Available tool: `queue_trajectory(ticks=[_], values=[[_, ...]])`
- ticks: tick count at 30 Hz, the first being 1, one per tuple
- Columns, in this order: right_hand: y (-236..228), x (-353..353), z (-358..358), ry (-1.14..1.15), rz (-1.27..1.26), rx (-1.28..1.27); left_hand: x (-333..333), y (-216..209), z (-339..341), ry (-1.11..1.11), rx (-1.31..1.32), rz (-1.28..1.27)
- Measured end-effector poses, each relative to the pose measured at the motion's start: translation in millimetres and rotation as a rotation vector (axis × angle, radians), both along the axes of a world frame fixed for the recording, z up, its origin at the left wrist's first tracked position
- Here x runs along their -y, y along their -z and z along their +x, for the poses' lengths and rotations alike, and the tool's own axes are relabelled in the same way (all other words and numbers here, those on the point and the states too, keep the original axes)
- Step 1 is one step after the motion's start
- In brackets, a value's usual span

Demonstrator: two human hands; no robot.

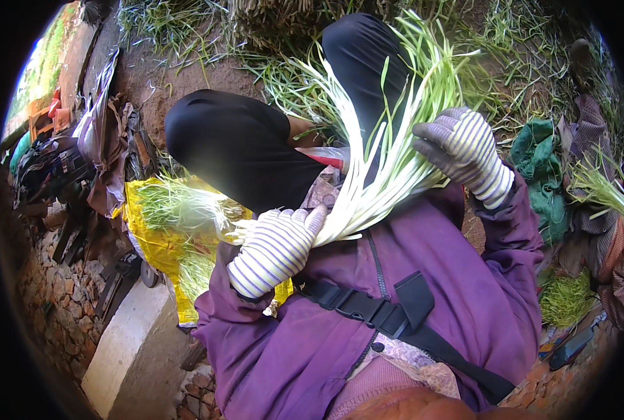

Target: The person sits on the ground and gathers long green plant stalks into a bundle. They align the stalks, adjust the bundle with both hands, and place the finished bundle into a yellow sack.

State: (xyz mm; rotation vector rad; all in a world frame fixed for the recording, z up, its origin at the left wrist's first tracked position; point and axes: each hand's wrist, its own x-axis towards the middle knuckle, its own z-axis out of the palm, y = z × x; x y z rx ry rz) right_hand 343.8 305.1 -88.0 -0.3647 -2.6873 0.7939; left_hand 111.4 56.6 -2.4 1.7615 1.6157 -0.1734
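Note:
A bunch of long spring onions (396, 164), white at the stems and green at the leaf ends, lies slantwise across my lap. My left hand (273, 246), in a striped glove with thin dark lines, is closed round its root end. The leaves fan out toward the upper right. On that side my right hand (466, 152), in a matching glove with greyish fingers, is at the edge of the leaves. Its fingers are half bent and somewhat apart, the tips touching the greens. Whether a single leaf lies between them is hard to see.
Beside my left knee, a yellow sack (154, 224) bears more bundled greens (186, 204). Loose leaves (515, 77) are strewn over the ground ahead. A green net bag (539, 175) lies at right. A concrete block (126, 343) stands at lower left, near heaped cloths (105, 168).

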Motion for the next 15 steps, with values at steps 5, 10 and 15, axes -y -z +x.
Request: queue_trajectory(ticks=[5, 10, 15], values=[[-1, 8, -7, 0.122, -0.090, 0.043, 0, -2, 3, 0.005, -0.018, 0.046], [3, 4, -8, 0.297, -0.595, 0.325, -3, -5, 9, 0.064, -0.086, 0.058], [12, 0, -6, 0.355, -1.055, 0.362, -7, -6, 13, 0.129, -0.157, 0.028]])
